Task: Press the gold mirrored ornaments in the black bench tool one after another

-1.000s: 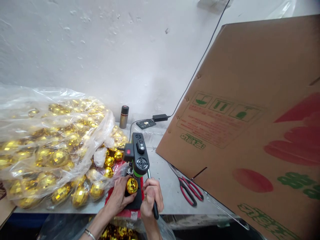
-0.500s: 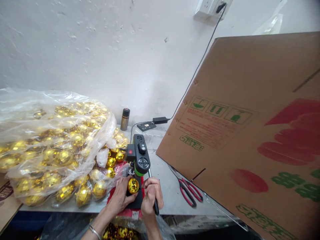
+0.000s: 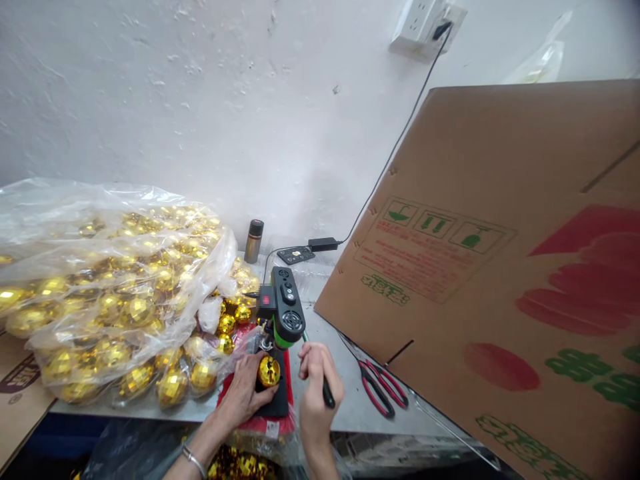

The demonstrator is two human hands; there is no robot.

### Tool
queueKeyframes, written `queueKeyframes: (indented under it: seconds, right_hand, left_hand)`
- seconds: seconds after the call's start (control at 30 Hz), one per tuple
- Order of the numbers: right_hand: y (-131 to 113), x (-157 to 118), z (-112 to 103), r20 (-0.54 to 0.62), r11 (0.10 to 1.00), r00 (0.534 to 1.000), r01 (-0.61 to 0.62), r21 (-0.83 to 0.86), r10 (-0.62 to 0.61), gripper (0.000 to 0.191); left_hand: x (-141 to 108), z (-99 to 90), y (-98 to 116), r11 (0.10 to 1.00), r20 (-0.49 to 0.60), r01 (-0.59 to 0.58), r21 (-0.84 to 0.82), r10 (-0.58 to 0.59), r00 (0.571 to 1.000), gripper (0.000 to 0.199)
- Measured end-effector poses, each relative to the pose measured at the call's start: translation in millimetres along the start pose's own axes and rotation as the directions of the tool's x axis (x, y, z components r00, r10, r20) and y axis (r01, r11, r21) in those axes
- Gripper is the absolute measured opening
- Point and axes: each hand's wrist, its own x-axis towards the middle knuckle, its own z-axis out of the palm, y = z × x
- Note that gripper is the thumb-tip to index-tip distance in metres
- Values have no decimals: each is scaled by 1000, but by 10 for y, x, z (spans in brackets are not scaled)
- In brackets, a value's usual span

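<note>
A small gold mirror ball (image 3: pixel 269 371) sits at the black base (image 3: pixel 278 403) of a small black-and-green drill press (image 3: pixel 289 313). My left hand (image 3: pixel 243 393), with a bangle at the wrist, wraps fingers and thumb round the ball's left and near sides. Just right of the press, my right hand (image 3: pixel 320 387) is closed on the press lever (image 3: pixel 328 393), whose black grip shows past the fingers. Red plastic (image 3: pixel 287 423) lies beneath the base. The contact between the tool tip and the ball is hidden by the press head.
A big clear bag (image 3: pixel 125 287) of gold mirror balls fills the left. On the right leans a large cardboard box (image 3: pixel 450 267), with red-handled scissors (image 3: pixel 383 390) before it. Behind stand a dark bottle (image 3: pixel 254 241) and a power adapter (image 3: pixel 323 244). More gold balls (image 3: pixel 240 463) lie below the table edge.
My right hand has moved right and slightly up, and the lever grip has swung with it. My left hand stays round the ball. The whole view has shifted slightly.
</note>
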Motion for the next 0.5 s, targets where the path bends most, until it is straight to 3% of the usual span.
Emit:
queueKeyframes:
  seconds: [0.17, 0.27, 0.37, 0.43, 0.5]
  right_hand:
    - [-227, 178, -35, 64, 998, 996, -53, -20, 54, 43]
    - [-150, 46, -18, 45, 999, 998, -38, 2, 38, 41]
    - [-70, -68, 3, 18, 1000, 1000, -18, 10, 18, 39]
    - [-44, -92, 4, 16, 1000, 1000, -10, 7, 10, 39]
    - [-33, -91, -5, 28, 1000, 1000, -3, -1, 3, 39]
  left_hand:
    - [-462, -37, -104, 998, -23, -70, 8, 70, 997, 68]
    - [-541, -261, -90, 989, -105, -97, 108, 108, 989, 70]
    - [-140, -626, 18, 949, -213, -22, 316, 93, 973, 43]
    - [284, -834, 74, 853, -171, 121, 508, -38, 985, 40]
    - [663, -943, 79, 815, -138, 175, 552, -118, 983, 39]
